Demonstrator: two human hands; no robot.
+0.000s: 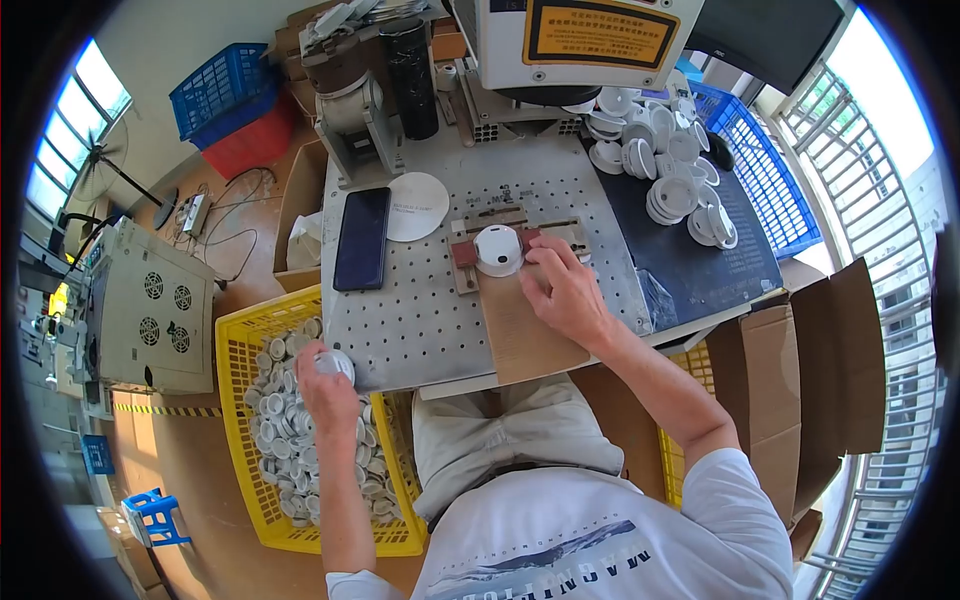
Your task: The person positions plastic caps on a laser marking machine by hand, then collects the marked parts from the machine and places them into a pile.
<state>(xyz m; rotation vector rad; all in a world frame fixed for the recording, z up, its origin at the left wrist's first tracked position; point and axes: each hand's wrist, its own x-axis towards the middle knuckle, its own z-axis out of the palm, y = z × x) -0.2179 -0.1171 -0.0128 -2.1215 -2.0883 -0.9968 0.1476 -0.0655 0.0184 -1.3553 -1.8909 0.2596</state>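
A white round plastic cap [498, 248] with small dark openings sits in a metal fixture [466, 278] with reddish jaws on the perforated plate. My right hand [568, 292] is at its right side, bent fingers and thumb closed on the cap's edge; the exact contact is partly hidden. Over the far edge of a yellow basket [232, 400], my left hand [328, 392] grips another white round plastic part [335, 366]. Many similar white parts [290, 430] fill that basket. A brown cardboard strip [530, 335] lies between the fixture and the table's front edge.
On the metal plate [420, 330] lie a dark phone [361, 240] and a white disc [418, 206]. A machine head [585, 45] with a yellow label overhangs the back. Stacked white caps [672, 195] cover a dark mat [700, 285] at right. Open cardboard boxes [760, 385] stand beyond.
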